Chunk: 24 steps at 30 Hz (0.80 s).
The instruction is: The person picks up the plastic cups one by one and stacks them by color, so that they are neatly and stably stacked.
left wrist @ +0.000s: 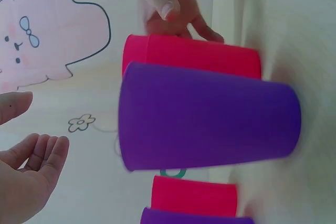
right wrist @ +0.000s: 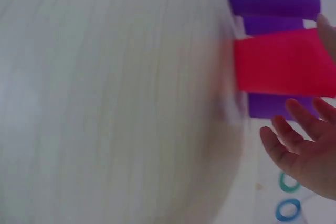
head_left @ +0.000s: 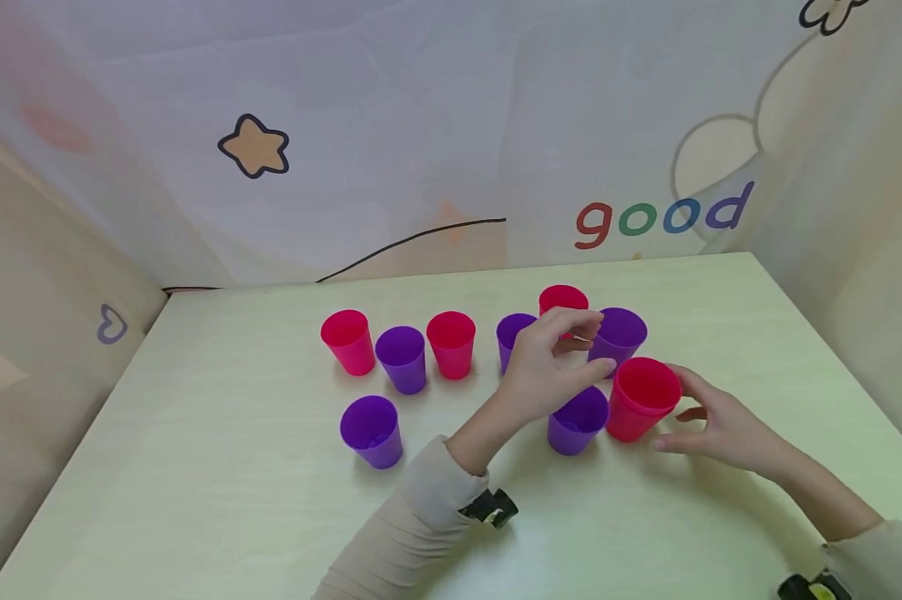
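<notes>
On the tabletop [head_left: 218,483], the near purple cup [head_left: 574,427] sits at 8 o'clock of the near red cup [head_left: 634,417]. Right hand [head_left: 724,429]: 4 o'clock, grip spread; I cannot confirm contact. Left hand [head_left: 535,373]: 10 o'clock, grip spread. Caution: a sideways knock from the right fingers could topple one cup into the other. The head view shows cup mouths; the wrist views, outer walls only.
</notes>
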Tool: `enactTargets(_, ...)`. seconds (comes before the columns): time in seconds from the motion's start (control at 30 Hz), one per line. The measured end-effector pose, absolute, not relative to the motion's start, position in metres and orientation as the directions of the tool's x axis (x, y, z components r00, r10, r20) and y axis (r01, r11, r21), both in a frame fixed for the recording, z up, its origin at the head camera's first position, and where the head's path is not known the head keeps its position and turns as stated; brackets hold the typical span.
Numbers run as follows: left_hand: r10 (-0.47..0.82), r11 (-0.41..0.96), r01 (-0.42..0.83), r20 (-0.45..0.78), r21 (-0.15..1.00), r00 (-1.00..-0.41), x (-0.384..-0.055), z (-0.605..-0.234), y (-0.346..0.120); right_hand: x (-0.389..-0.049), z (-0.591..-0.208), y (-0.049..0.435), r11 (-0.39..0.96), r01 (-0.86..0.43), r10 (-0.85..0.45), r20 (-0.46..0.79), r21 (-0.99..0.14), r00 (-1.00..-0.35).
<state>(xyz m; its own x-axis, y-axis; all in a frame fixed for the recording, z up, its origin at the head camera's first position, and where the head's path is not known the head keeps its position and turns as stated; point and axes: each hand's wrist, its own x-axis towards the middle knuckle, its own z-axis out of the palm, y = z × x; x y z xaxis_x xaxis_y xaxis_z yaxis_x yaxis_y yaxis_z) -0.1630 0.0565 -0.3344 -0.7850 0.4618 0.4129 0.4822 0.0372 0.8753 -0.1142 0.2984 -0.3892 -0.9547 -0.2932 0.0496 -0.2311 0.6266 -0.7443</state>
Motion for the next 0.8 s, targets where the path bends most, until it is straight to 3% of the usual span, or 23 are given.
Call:
enactTargets(0.13, 0.433, 0.004, 0.494, 0.444, 0.869, -0.785, -0.164, -0.329, 0.037, -0.122, -0.393, 0.29, 0.576, -0.172, -0.266, 0.017, -0.799, -0.964)
enactTargets(0.3, 0.378, -0.032, 0.506, 0.479, 0.862, -0.792, -0.169, -0.329, 0.018, -0.112, -0.394, 0.3, 0.609, -0.166, -0.205, 0.049, -0.776, -0.978)
enactTargets(0.57, 0.314, 0.076, 0.418, 0.376, 0.905, -0.872, -0.18, -0.339, 0.005, -0.1, -0.396, 0.316, 0.606, -0.195, -0.188, 0.099, -0.771, -0.977)
enactTargets(0.8, 0.294, 0.1, 0.382, 0.34, 0.919, -0.893, -0.185, -0.344, 0.008, -0.096, -0.397, 0.324, 0.6, -0.201, -0.198, 0.099, -0.775, -0.975)
